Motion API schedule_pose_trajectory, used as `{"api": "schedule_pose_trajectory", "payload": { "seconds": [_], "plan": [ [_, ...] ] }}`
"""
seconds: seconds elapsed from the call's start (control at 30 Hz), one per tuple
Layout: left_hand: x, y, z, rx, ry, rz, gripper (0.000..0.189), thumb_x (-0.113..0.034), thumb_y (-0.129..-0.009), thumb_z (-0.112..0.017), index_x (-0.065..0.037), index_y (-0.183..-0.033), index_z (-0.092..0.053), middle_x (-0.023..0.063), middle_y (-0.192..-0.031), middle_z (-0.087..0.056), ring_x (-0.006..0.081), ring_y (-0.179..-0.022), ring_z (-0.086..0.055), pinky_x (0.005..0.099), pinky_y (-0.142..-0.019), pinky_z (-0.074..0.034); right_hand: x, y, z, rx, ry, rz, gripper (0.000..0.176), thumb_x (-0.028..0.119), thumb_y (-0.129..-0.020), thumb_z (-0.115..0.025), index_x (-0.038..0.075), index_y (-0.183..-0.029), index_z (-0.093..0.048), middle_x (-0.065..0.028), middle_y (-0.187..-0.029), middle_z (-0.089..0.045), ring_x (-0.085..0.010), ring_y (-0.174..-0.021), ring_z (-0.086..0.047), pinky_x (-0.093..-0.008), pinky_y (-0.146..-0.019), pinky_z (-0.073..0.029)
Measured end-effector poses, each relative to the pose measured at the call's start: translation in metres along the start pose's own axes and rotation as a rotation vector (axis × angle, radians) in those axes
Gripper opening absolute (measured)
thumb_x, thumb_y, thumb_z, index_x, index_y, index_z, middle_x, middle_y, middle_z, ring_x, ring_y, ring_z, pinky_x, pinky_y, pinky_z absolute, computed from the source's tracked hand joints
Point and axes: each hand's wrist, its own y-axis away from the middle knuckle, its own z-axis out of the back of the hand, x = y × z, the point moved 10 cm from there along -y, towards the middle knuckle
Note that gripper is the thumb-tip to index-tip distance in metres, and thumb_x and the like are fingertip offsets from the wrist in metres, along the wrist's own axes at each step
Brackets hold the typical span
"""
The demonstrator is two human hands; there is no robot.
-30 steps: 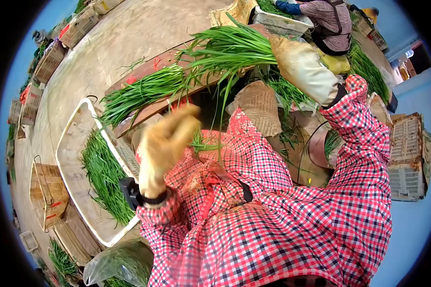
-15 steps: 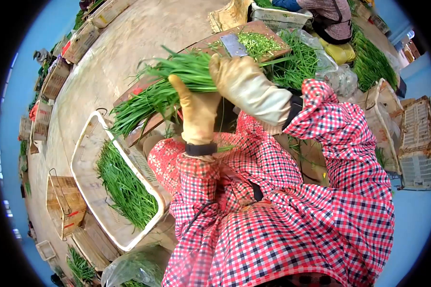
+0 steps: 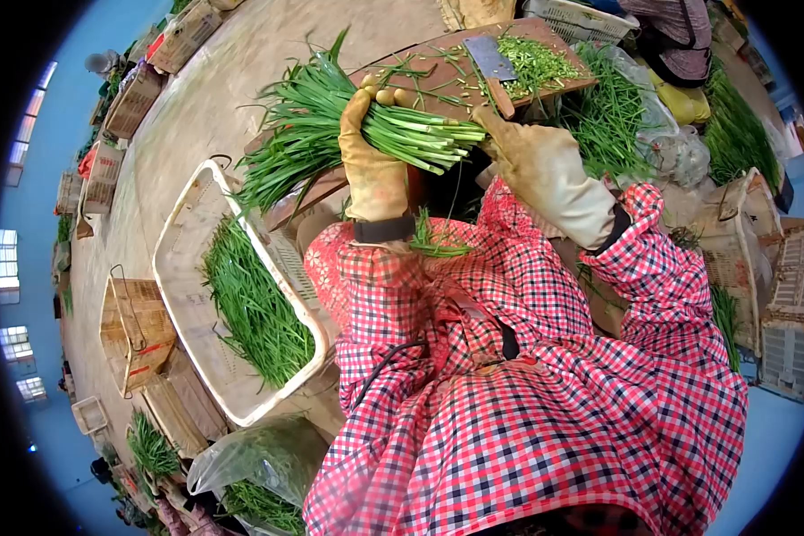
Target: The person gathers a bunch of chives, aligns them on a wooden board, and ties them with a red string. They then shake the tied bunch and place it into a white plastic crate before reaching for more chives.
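My left hand (image 3: 372, 165), in a tan work glove, is closed round a thick bunch of garlic chives (image 3: 424, 136). The leaves fan out to the left, and the pale stem ends point right. My right hand (image 3: 545, 170), gloved too, is at those stem ends with its fingers stretched out flat; it grips nothing that I can see. Just beyond my right fingertips, a cleaver (image 3: 489, 59) with a wooden handle lies on a brown board (image 3: 438, 76). Chopped stem pieces (image 3: 538, 64) are heaped beside the blade.
A white plastic basket (image 3: 180, 268) holding chives (image 3: 250, 304) stands at my left. More loose chives (image 3: 603, 116) lie right of the board. A clear bag (image 3: 277, 460) is at lower left. Another person (image 3: 679, 40) sits at the upper right, and crates (image 3: 782, 295) stand at the right.
My right hand has moved off the bunch to the right, down to its stem ends. My left fingers have wrapped round the bunch, whose stems now show. The whole view has shifted slightly.
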Motion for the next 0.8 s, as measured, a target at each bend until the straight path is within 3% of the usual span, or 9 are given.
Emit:
{"api": "schedule_pose_trajectory", "payload": {
  "seconds": [0.07, 0.17, 0.3, 0.33, 0.43, 0.5, 0.57, 0.63, 0.8],
  "plan": [
    [-0.002, 0.002, -0.001, 0.018, -0.015, -0.004, 0.022, -0.008, -0.087, -0.065, 0.003, -0.105, -0.062, 0.0080, -0.083, -0.065, 0.0228, -0.080, -0.063, 0.0366, -0.087, -0.055, 0.000, 0.005, -0.003, 0.044, -0.039, 0.020, 0.060, 0.018, -0.081, -0.069, 0.012, -0.137, -0.049, -0.0138, -0.097, -0.069, -0.0283, -0.071, -0.068, -0.0357, -0.060, -0.054],
    [-0.008, 0.001, 0.002, 0.010, 0.000, -0.019, 0.023, -0.008, -0.087, -0.065, 0.004, -0.107, -0.061, 0.0080, -0.081, -0.065, 0.0224, -0.079, -0.063, 0.0366, -0.087, -0.055, 0.001, 0.034, 0.040, -0.541, -0.281, 0.243, 0.010, 0.017, -0.089, -0.055, 0.012, -0.097, -0.058, -0.0072, -0.060, -0.063, -0.0281, -0.052, -0.063, -0.0411, -0.046, -0.049],
    [-0.024, -0.005, 0.011, 0.029, -0.024, -0.053, 0.025, -0.007, -0.087, -0.065, 0.003, -0.108, -0.060, 0.0078, -0.082, -0.064, 0.0215, -0.079, -0.062, 0.0374, -0.088, -0.055, -0.013, 0.050, 0.013, -0.278, -0.274, 0.253, 0.012, 0.016, -0.089, -0.055, 0.014, -0.097, -0.064, -0.0097, -0.073, -0.066, -0.0279, -0.064, -0.066, -0.0420, -0.054, -0.050],
    [-0.029, -0.002, 0.010, 0.000, -0.060, -0.104, 0.025, -0.007, -0.087, -0.065, 0.003, -0.109, -0.060, 0.0078, -0.083, -0.064, 0.0213, -0.078, -0.062, 0.0377, -0.088, -0.055, -0.006, 0.051, -0.022, 0.092, -0.233, 0.291, 0.017, 0.022, -0.090, -0.058, 0.014, -0.104, -0.065, -0.0109, -0.077, -0.065, -0.0274, -0.071, -0.066, -0.0436, -0.060, -0.051],
    [-0.034, 0.003, 0.005, -0.028, -0.150, -0.150, 0.024, -0.007, -0.087, -0.065, 0.003, -0.109, -0.060, 0.0076, -0.084, -0.064, 0.0210, -0.080, -0.063, 0.0385, -0.088, -0.055, 0.008, 0.048, 0.016, -0.089, -0.247, 0.293, 0.025, 0.022, -0.085, -0.069, 0.010, -0.106, -0.069, -0.0148, -0.087, -0.069, -0.0319, -0.079, -0.067, -0.0388, -0.067, -0.052],
    [-0.030, 0.007, 0.000, -0.051, -0.217, -0.150, 0.024, -0.008, -0.087, -0.064, 0.002, -0.108, -0.059, 0.0077, -0.083, -0.064, 0.0211, -0.081, -0.063, 0.0381, -0.088, -0.055, 0.021, 0.036, 0.063, -0.456, -0.259, 0.328, 0.035, 0.033, -0.089, -0.065, 0.004, -0.108, -0.066, -0.0133, -0.080, -0.066, -0.0307, -0.073, -0.064, -0.0380, -0.067, -0.051],
    [-0.024, 0.008, -0.002, -0.036, -0.248, -0.115, 0.020, -0.010, -0.088, -0.065, 0.000, -0.105, -0.061, 0.0077, -0.083, -0.064, 0.0214, -0.082, -0.063, 0.0367, -0.087, -0.055, 0.039, 0.013, 0.068, -0.445, -0.239, 0.367, 0.031, 0.031, -0.090, -0.065, 0.005, -0.107, -0.066, -0.0118, -0.075, -0.064, -0.0300, -0.072, -0.063, -0.0385, -0.067, -0.051],
    [-0.020, 0.008, -0.008, -0.037, -0.321, -0.085, 0.025, -0.012, -0.087, -0.068, -0.005, -0.108, -0.059, 0.0054, -0.080, -0.062, 0.0165, -0.076, -0.062, 0.0286, -0.075, -0.054, 0.057, -0.008, 0.043, -0.451, -0.112, 0.506, 0.015, 0.027, -0.086, -0.062, 0.012, -0.081, -0.062, -0.0053, -0.066, -0.061, -0.0248, -0.060, -0.063, -0.0384, -0.053, -0.047],
    [-0.033, 0.012, -0.009, -0.066, -0.336, -0.132, 0.023, -0.010, -0.086, -0.067, -0.002, -0.105, -0.058, 0.0062, -0.079, -0.061, 0.0180, -0.073, -0.062, 0.0299, -0.070, -0.055, 0.063, -0.011, 0.034, -0.337, -0.139, 0.401, 0.012, 0.023, -0.083, -0.061, 0.012, -0.078, -0.061, -0.0077, -0.067, -0.062, -0.0271, -0.064, -0.063, -0.0432, -0.064, -0.049]
  ]
}}
